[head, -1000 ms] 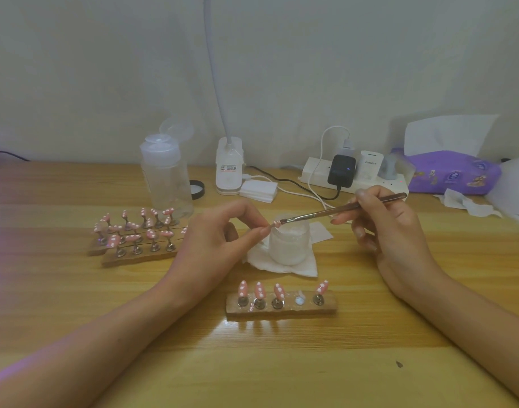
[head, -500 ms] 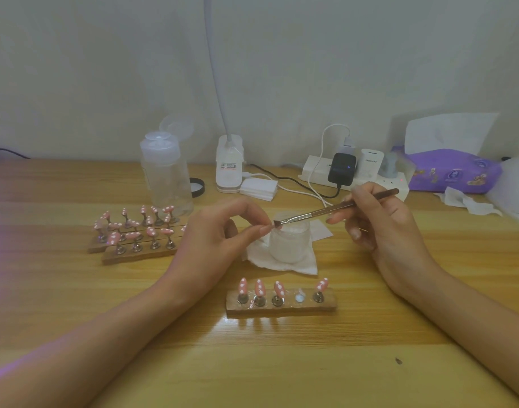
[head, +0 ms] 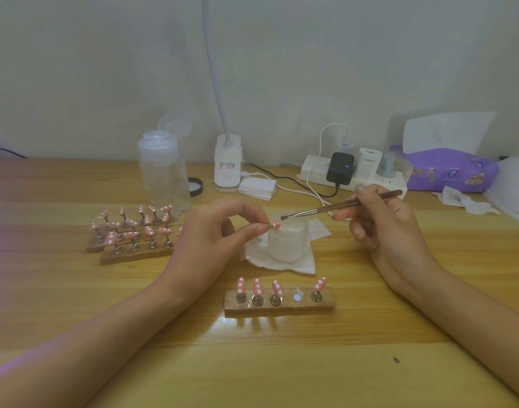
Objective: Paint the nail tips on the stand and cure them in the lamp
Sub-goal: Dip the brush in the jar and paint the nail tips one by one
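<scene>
I read the left fingers (head: 261, 229) pinching one pink nail tip (head: 275, 224) at the left rim of the frosted jar (head: 287, 242). The right fingers (head: 370, 195) grip the brush (head: 340, 205), long axis pointing left, bristles just right of the tip. Jar contents: indeterminate. The near stand (head: 278, 308) carries four tips, with one seat vacant.

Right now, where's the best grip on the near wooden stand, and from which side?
Pinch the near wooden stand by its two short ends, coming in low from the sides. Four painted nail tips line its top, so a grasp from above could smear them.
</scene>
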`<move>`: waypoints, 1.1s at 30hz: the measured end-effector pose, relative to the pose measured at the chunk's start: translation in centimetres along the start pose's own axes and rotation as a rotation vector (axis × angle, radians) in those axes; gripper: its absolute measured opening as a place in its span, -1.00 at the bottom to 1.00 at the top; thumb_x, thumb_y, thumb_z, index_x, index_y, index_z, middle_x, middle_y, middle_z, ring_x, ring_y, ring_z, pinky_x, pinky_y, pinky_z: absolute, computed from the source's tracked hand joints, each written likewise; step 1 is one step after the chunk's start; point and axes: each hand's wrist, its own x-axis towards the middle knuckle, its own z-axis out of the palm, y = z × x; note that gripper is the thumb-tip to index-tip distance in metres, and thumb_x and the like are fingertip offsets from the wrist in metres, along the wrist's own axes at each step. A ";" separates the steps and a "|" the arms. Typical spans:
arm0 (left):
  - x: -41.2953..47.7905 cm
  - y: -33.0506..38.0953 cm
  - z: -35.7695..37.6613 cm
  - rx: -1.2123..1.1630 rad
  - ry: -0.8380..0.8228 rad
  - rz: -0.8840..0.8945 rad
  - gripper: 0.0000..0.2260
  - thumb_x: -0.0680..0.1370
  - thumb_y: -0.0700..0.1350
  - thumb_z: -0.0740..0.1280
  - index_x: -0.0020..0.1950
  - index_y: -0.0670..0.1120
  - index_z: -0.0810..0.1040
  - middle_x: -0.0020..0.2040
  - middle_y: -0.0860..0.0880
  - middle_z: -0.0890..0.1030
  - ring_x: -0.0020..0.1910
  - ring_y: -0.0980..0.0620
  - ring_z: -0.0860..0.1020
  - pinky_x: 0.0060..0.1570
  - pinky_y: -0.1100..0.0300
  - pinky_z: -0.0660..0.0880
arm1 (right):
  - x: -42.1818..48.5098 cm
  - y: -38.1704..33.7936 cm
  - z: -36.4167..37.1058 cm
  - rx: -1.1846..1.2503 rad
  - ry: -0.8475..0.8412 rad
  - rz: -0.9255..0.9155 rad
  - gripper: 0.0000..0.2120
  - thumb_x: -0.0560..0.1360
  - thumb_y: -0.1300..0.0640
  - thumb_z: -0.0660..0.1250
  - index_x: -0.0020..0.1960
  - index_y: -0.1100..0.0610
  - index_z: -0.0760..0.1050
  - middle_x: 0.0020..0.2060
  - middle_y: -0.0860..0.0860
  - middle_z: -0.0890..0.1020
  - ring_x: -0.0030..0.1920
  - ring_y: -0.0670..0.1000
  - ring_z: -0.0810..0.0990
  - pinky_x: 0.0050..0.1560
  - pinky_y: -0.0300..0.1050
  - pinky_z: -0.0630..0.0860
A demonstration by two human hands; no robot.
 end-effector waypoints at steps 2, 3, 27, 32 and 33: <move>0.0 0.0 0.0 0.003 -0.002 0.000 -0.92 0.50 -0.11 0.47 -0.14 0.09 0.66 -0.11 0.16 0.67 -0.45 0.15 0.46 -0.35 0.32 0.42 | -0.1 -0.1 0.1 0.019 -0.047 -0.020 -0.80 0.48 -0.11 0.32 -0.21 -0.01 0.53 -0.30 0.07 0.71 -0.53 -0.11 0.43 -0.57 -0.36 0.27; 0.0 0.0 0.0 0.004 -0.001 -0.001 -0.91 0.50 -0.11 0.47 -0.14 0.09 0.65 -0.12 0.17 0.66 -0.45 0.15 0.47 -0.35 0.32 0.42 | -0.1 -0.1 0.2 0.010 -0.090 -0.033 -0.81 0.47 -0.13 0.32 -0.24 -0.06 0.56 -0.28 0.07 0.72 -0.53 -0.11 0.45 -0.56 -0.36 0.28; 0.0 0.1 0.0 -0.003 0.012 -0.043 -0.85 0.52 -0.13 0.46 -0.16 0.12 0.63 -0.22 0.25 0.62 -0.45 0.01 0.47 -0.33 0.30 0.43 | -0.2 0.0 0.4 -0.056 -0.043 -0.046 -0.78 0.55 -0.06 0.29 -0.21 0.02 0.51 -0.28 0.11 0.71 -0.52 -0.09 0.41 -0.55 -0.35 0.26; 0.0 0.3 0.1 -0.010 0.014 -0.063 -0.93 0.53 -0.10 0.45 -0.13 0.07 0.64 -0.23 0.26 0.62 -0.47 0.19 0.44 -0.35 0.36 0.40 | -0.1 -0.1 0.2 -0.022 -0.029 -0.074 -0.76 0.57 -0.04 0.28 -0.26 -0.05 0.52 -0.27 0.10 0.72 -0.52 -0.09 0.41 -0.54 -0.35 0.26; 0.0 0.3 0.1 -0.010 0.016 -0.067 -0.93 0.53 -0.09 0.44 -0.13 0.07 0.64 -0.22 0.26 0.62 -0.48 0.19 0.44 -0.35 0.37 0.40 | -0.2 -0.1 0.3 -0.018 -0.063 -0.087 -0.76 0.54 -0.07 0.28 -0.28 -0.07 0.53 -0.27 0.10 0.72 -0.51 -0.09 0.42 -0.54 -0.34 0.26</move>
